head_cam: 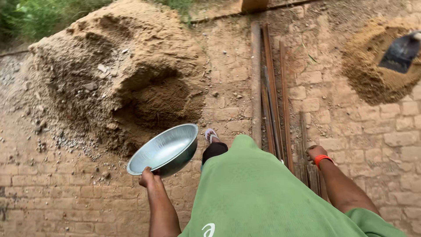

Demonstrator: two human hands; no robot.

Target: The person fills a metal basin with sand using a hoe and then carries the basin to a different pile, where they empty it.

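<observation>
My left hand [148,177] grips the near rim of an empty round metal pan [164,149], held tilted above the brick paving. Just beyond the pan rises a large sand pile [118,66] with a dug-out hollow in its near side. My right hand [314,152] hangs at my side with an orange band on the wrist; its fingers are curled down and mostly hidden, and nothing shows in it. My green shirt fills the lower middle, and one foot in a sandal [211,135] steps forward.
Several rusty steel rods [272,87] lie lengthwise on the brick paving to my right. A smaller sand heap [372,74] with a dark shovel blade [401,52] on it sits at the far right. Grass edges the top left.
</observation>
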